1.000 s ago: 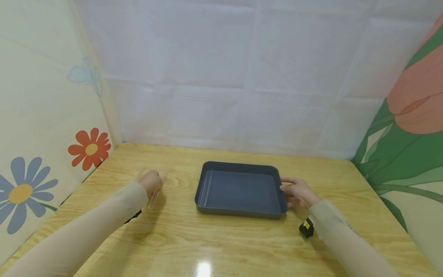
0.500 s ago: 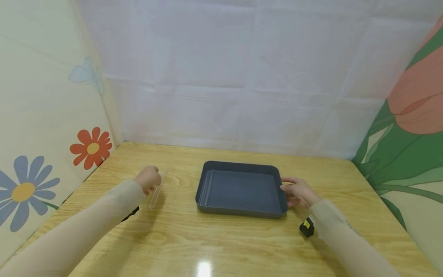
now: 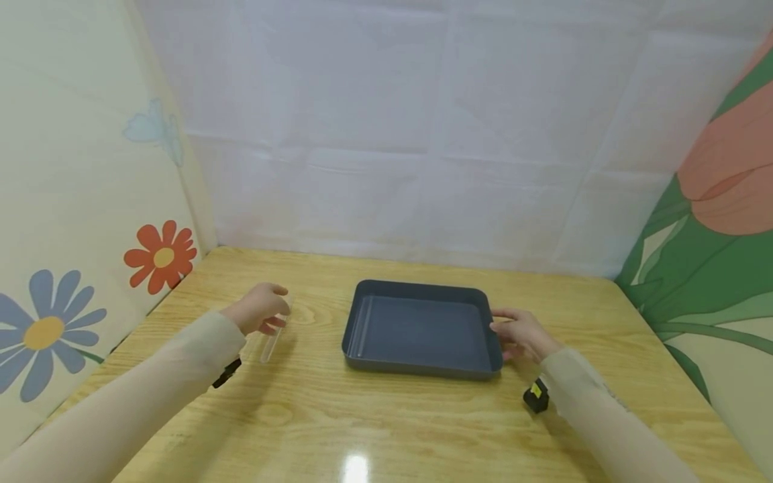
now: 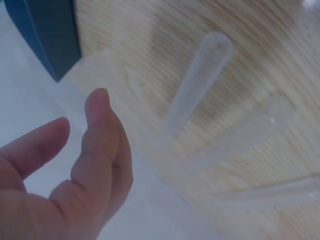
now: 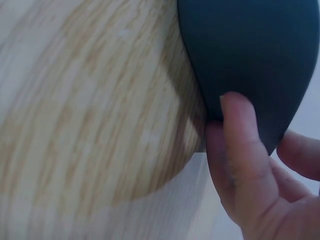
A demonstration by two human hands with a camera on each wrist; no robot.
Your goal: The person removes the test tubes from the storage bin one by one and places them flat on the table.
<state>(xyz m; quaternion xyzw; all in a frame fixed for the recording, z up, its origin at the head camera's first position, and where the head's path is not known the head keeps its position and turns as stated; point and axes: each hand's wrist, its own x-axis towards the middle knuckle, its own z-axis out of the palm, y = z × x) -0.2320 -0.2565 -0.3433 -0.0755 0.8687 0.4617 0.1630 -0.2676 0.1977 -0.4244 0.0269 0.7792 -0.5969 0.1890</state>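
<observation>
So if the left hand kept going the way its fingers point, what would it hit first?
Probably the clear plastic test tube lying on the wooden table, just beyond the left hand; depth is uncertain.

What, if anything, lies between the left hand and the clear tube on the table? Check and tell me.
Nothing visible. The left hand hovers right beside the clear tube, which lies on bare wooden table; the dark tray sits off to its right, out of the way.
</observation>
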